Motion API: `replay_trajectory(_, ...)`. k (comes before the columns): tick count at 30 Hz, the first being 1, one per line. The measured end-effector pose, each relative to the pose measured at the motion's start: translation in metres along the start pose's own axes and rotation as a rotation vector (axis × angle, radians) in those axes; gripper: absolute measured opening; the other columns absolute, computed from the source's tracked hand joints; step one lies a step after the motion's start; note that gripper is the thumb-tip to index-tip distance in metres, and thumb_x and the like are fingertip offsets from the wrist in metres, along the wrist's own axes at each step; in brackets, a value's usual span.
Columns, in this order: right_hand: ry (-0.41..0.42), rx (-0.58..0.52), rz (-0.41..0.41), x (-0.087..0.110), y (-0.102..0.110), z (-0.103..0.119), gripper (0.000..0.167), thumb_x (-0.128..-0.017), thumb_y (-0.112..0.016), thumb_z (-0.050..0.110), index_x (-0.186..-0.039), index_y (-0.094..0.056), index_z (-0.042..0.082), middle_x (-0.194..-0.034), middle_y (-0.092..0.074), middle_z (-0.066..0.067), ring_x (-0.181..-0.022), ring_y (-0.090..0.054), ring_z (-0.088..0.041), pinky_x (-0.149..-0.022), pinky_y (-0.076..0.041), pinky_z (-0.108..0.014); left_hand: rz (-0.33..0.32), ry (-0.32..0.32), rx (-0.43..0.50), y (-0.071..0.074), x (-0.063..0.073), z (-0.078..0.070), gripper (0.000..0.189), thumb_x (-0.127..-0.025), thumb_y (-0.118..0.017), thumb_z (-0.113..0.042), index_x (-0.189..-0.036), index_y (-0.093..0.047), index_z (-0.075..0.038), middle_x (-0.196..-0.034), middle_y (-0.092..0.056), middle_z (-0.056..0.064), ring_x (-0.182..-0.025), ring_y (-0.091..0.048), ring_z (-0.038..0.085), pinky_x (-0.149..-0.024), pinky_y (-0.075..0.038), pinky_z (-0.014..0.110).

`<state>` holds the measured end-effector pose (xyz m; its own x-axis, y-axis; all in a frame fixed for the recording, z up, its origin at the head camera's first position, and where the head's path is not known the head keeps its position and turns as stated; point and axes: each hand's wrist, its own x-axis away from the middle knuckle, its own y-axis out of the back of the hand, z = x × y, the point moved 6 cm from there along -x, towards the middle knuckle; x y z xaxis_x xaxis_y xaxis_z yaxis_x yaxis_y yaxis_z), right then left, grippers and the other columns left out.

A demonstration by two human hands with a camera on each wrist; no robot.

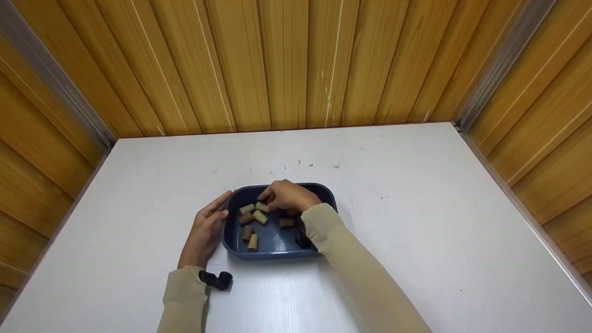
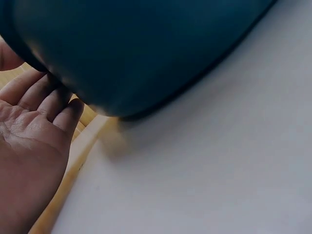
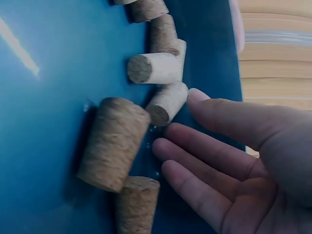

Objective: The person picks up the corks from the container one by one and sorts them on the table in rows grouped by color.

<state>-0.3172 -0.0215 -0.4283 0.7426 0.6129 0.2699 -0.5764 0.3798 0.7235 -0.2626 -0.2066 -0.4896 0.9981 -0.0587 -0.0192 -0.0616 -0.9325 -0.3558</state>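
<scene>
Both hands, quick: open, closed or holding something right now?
Left hand: open, fingers against the outside of the blue tray.
Right hand: open, thumb close beside a pale cork; no grip visible.

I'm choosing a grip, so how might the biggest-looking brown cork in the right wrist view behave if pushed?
The brown cork would probably roll, given its rounded side. Its grainy, cork-like surface suggests it is light and not very slippery. It looks solid, so it should likely keep its shape.
</scene>
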Motion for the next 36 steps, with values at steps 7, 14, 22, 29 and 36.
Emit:
replay_trajectory(7,0.036,0.060,-0.017,-0.004,-0.007,0.005,0.040,-0.088,-0.065,0.006,-0.127,-0.064,0.015,-0.119,-0.069,-0.007,-0.092,-0.064,-0.013,-0.081,-0.055,-0.027,0.005,0.000,-0.005,0.001,0.000,0.000,0.054,-0.089,-0.046,0.007,-0.143,-0.038,0.006,-0.152,-0.038,0.016,-0.130,-0.047,0.004,-0.108,-0.038,0.018)
replay_trajectory(14,0.075,0.102,-0.053,-0.007,-0.009,0.004,0.034,-0.086,-0.069,0.007,-0.120,-0.069,0.011,-0.106,-0.073,-0.004,-0.077,-0.061,-0.009,-0.072,-0.053,-0.021,0.000,0.014,-0.010,0.002,0.001,0.001,0.054,-0.089,-0.046,0.007,-0.143,-0.038,0.007,-0.152,-0.038,0.016,-0.131,-0.046,0.003,-0.108,-0.037,0.017)
replay_trajectory(22,0.099,0.071,-0.029,-0.004,-0.009,0.002,0.030,-0.083,-0.070,0.003,-0.111,-0.071,0.014,-0.105,-0.071,-0.005,-0.091,-0.065,-0.014,-0.081,-0.056,-0.028,0.006,0.007,0.004,0.001,0.001,0.000,0.053,-0.090,-0.045,0.007,-0.143,-0.037,0.007,-0.152,-0.037,0.016,-0.130,-0.047,0.002,-0.108,-0.037,0.017)
replay_trajectory(29,0.178,0.066,-0.015,-0.001,-0.009,0.004,0.023,-0.085,-0.069,0.006,-0.107,-0.071,0.014,-0.100,-0.071,-0.003,-0.086,-0.064,-0.012,-0.077,-0.055,-0.026,0.020,-0.004,0.002,0.001,0.001,0.000,0.053,-0.091,-0.044,0.007,-0.143,-0.035,0.008,-0.152,-0.037,0.016,-0.129,-0.048,0.002,-0.108,-0.037,0.016)
replay_trajectory(36,0.211,0.035,0.015,0.005,-0.003,0.006,0.019,-0.088,-0.068,0.017,-0.107,-0.071,0.017,-0.101,-0.070,-0.002,-0.086,-0.063,-0.011,-0.075,-0.055,-0.025,0.023,-0.006,-0.009,0.002,0.001,0.000,0.053,-0.091,-0.046,0.006,-0.143,-0.036,0.008,-0.151,-0.039,0.014,-0.129,-0.048,0.001,-0.107,-0.038,0.015)
